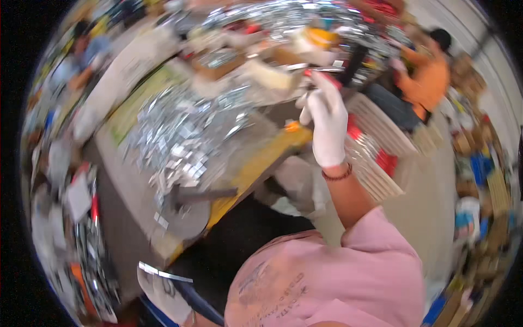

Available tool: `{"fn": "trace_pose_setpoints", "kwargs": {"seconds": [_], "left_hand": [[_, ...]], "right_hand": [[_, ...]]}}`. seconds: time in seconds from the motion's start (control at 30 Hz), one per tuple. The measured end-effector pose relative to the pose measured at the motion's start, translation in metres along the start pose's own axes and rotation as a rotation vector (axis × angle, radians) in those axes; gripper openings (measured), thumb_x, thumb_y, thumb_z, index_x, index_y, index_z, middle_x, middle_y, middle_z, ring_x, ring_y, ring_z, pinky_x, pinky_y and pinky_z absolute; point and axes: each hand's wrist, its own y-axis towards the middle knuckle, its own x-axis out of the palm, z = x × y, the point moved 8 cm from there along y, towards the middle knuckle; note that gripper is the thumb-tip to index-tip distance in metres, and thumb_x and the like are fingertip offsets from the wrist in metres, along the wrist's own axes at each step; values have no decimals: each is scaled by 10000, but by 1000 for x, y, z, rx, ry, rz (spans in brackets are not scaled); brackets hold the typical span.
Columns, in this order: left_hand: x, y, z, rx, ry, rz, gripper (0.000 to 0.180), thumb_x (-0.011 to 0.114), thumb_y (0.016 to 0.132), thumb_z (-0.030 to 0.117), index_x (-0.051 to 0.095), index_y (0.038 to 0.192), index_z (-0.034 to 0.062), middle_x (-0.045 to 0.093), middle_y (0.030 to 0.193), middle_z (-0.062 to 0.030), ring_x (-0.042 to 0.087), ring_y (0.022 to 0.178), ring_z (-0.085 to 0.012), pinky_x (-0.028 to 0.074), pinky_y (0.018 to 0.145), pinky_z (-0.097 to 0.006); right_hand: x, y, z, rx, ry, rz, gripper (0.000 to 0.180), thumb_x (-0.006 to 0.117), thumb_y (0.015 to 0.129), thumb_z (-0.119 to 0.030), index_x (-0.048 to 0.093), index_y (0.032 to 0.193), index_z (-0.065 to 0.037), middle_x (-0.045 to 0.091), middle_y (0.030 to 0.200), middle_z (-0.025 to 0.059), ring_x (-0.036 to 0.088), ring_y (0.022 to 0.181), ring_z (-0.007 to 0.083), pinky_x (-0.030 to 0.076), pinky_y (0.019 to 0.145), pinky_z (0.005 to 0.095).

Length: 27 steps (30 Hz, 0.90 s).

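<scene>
My right hand (pixel 326 122), in a white glove, is raised above the table's right edge. Its fingers close round a red-handled tool (pixel 333 80) with a shiny metal part; blur hides its exact kind. At the lower left, my left hand (pixel 166 298) is also gloved and low beside the table. A flat silver metal strip (pixel 165 272) lies across it, apparently gripped, though the fingers are partly hidden. Between the hands, a dark T-shaped tool like a hammer (pixel 204 194) rests near the table's front corner. Many small silver metal plates (pixel 180 139) lie scattered beyond it.
Right of the table, a pale plastic crate (pixel 381 182) holds red-handled metal pieces (pixel 385 162). A person in orange (pixel 426 82) sits at the far right, another person (pixel 90 54) at the far left. Metal parts (pixel 92 256) are heaped at left; cartons line the right.
</scene>
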Motion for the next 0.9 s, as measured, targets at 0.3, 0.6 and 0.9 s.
{"fn": "trace_pose_setpoints", "kwargs": {"seconds": [0.3, 0.6, 0.9], "left_hand": [[-157, -41, -74, -200, -12, 378, 501, 738, 910, 65, 599, 1388, 9, 614, 853, 31, 461, 606, -17, 324, 504, -189], [-254, 4, -201, -252, 142, 707, 561, 819, 844, 103, 644, 1347, -72, 738, 947, -91, 647, 717, -140, 519, 631, -295], [-339, 135, -259, -95, 744, 734, 481, 837, 778, 143, 744, 1228, 2, 788, 1109, -161, 744, 1065, -274, 563, 973, -368]], "right_hand": [[126, -91, 82, -298, -457, -420, 396, 609, 1034, -95, 665, 1420, -23, 772, 1175, 98, 707, 938, 168, 557, 840, 286], [129, -97, 96, 47, -376, -379, 438, 542, 1055, -124, 633, 1478, -56, 623, 860, 13, 392, 619, 72, 356, 573, 267], [134, -96, 108, 8, -379, -400, 440, 543, 1059, -128, 619, 1483, -39, 622, 849, 12, 406, 625, 78, 370, 582, 270]]}}
